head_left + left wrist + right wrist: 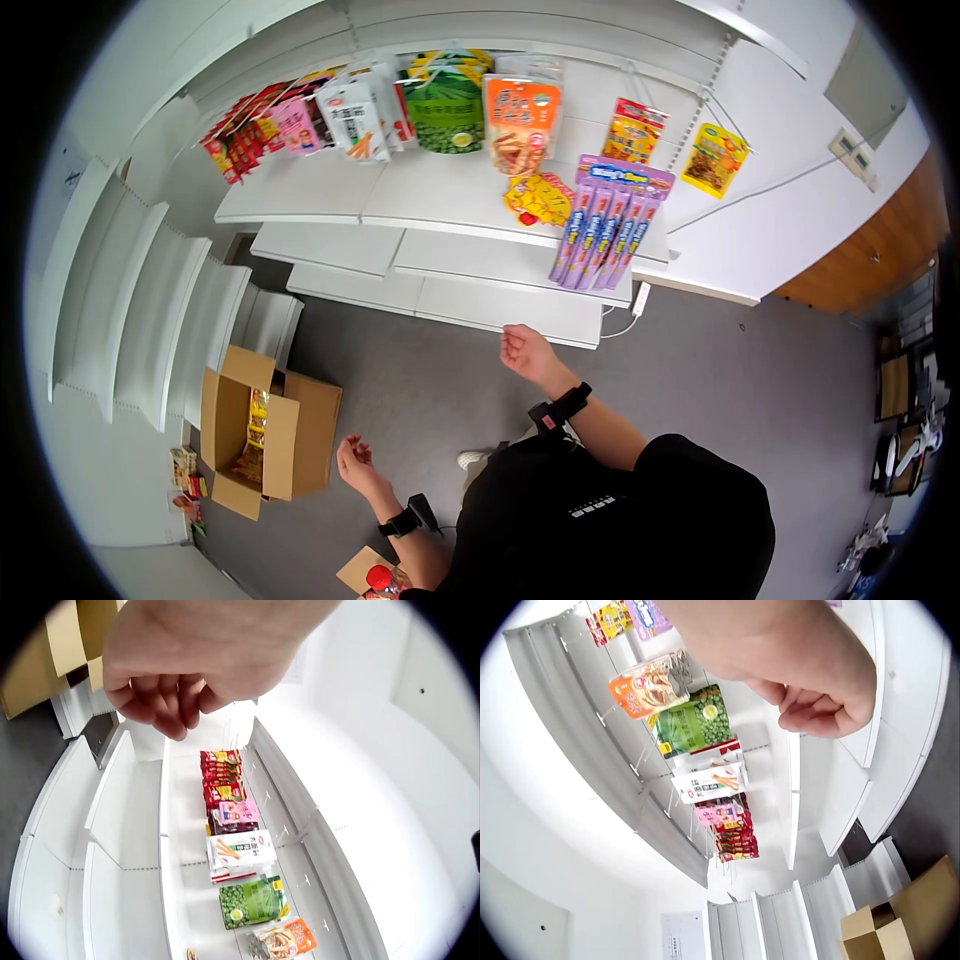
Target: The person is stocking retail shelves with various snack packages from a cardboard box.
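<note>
My left hand (362,466) hangs in the air right of the cardboard box (313,430), fingers loosely curled around nothing. Held in front of the lower shelf edge is my right hand (528,354), its fingers bent too and nothing in them. On the hooks above the top shelf hang snack bags: a green pea bag (446,105), an orange bag (522,115), a white bag (352,120) and red packets (240,140). A purple multi-stick pack (608,222) hangs at the right, over a crumpled yellow packet (540,199) lying on the shelf.
The open box at left holds yellow packets (257,425). White tiered shelves (140,300) line the left wall. A red-capped bottle (379,577) stands in a small carton below. A yellow bag (714,160) hangs at the far right; a white power strip (640,299) lies by the shelf.
</note>
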`<action>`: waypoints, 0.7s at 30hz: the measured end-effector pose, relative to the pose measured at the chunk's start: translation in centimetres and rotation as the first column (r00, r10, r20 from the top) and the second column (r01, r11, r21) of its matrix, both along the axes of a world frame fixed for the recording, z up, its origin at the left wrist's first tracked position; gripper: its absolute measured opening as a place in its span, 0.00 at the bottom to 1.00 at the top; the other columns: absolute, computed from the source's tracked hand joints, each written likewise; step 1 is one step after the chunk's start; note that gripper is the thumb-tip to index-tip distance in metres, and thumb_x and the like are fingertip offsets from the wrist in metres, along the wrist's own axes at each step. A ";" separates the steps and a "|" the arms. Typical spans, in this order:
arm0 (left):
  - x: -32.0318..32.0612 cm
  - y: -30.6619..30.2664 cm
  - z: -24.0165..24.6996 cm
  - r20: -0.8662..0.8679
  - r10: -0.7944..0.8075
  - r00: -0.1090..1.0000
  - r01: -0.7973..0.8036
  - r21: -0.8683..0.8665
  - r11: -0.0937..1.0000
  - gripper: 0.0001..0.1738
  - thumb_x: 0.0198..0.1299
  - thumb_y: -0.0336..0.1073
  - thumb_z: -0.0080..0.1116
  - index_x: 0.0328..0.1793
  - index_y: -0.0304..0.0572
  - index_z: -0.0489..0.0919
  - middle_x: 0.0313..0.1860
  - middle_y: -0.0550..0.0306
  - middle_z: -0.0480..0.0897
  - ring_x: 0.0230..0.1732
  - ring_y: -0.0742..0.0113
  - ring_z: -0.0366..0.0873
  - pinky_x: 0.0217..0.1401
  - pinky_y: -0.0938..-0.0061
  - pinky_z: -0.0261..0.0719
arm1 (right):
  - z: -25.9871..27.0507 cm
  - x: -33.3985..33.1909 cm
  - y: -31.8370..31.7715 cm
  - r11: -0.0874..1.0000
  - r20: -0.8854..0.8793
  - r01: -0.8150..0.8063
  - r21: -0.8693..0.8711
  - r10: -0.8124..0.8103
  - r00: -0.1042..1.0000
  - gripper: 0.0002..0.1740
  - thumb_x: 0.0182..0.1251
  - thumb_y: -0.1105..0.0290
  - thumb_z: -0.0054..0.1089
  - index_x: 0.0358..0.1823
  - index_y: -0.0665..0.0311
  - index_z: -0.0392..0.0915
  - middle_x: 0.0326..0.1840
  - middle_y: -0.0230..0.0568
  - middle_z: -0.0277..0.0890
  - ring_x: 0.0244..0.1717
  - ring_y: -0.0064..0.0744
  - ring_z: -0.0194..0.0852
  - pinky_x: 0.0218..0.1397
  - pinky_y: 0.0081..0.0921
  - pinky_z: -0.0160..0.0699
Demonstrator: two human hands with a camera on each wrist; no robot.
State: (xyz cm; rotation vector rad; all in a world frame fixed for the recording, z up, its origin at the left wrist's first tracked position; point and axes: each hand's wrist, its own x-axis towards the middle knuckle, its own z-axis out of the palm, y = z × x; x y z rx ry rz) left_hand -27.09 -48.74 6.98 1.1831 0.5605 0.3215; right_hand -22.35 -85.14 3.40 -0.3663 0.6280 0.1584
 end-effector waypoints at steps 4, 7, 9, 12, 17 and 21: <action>-1.6 5.8 -1.3 0.000 0.086 0.996 -0.086 -0.010 0.996 0.11 0.66 0.39 0.50 0.39 0.40 0.78 0.36 0.60 0.80 0.30 0.78 0.72 0.37 0.83 0.70 | -0.1 2.2 6.0 0.997 -0.001 -0.067 -0.036 0.067 0.998 0.04 0.61 0.70 0.59 0.34 0.61 0.75 0.31 0.32 0.75 0.35 0.24 0.71 0.40 0.23 0.72; -2.1 9.8 -2.1 -0.017 0.177 0.984 -0.177 -0.024 0.984 0.11 0.66 0.38 0.51 0.39 0.39 0.78 0.35 0.60 0.80 0.30 0.78 0.72 0.36 0.83 0.71 | -0.5 4.2 10.4 0.992 0.003 -0.117 -0.040 0.118 0.993 0.05 0.60 0.70 0.59 0.35 0.61 0.74 0.32 0.34 0.74 0.34 0.25 0.69 0.38 0.23 0.72; -2.3 12.0 -2.2 -0.019 0.209 0.978 -0.209 -0.013 0.978 0.11 0.65 0.38 0.51 0.39 0.39 0.78 0.35 0.59 0.81 0.29 0.77 0.72 0.35 0.82 0.71 | -0.6 5.5 13.3 0.987 -0.010 -0.159 -0.030 0.159 0.987 0.05 0.60 0.70 0.59 0.35 0.61 0.74 0.32 0.34 0.74 0.33 0.26 0.69 0.38 0.23 0.73; -2.6 15.4 -2.0 0.005 0.263 0.965 -0.263 -0.012 0.965 0.11 0.65 0.38 0.51 0.39 0.38 0.78 0.34 0.58 0.81 0.29 0.77 0.73 0.33 0.83 0.71 | -1.3 6.9 17.7 0.967 -0.014 -0.252 -0.026 0.252 0.968 0.04 0.62 0.70 0.57 0.35 0.62 0.74 0.33 0.33 0.74 0.34 0.26 0.69 0.40 0.24 0.73; -4.7 19.2 -1.8 0.003 0.351 0.936 -0.351 0.019 0.936 0.11 0.65 0.37 0.51 0.39 0.38 0.78 0.35 0.58 0.82 0.29 0.77 0.73 0.33 0.83 0.70 | -1.0 8.5 24.5 0.917 -0.024 -0.400 -0.003 0.399 0.916 0.04 0.61 0.70 0.58 0.35 0.60 0.74 0.33 0.33 0.74 0.34 0.26 0.70 0.39 0.24 0.72; -6.5 20.6 -2.8 -0.020 0.426 0.905 -0.426 -0.022 0.904 0.11 0.65 0.37 0.50 0.39 0.38 0.79 0.35 0.58 0.82 0.29 0.77 0.73 0.33 0.84 0.70 | -1.0 9.6 28.1 0.873 -0.045 -0.486 -0.032 0.485 0.873 0.04 0.61 0.70 0.58 0.35 0.60 0.74 0.33 0.32 0.73 0.34 0.26 0.70 0.39 0.24 0.72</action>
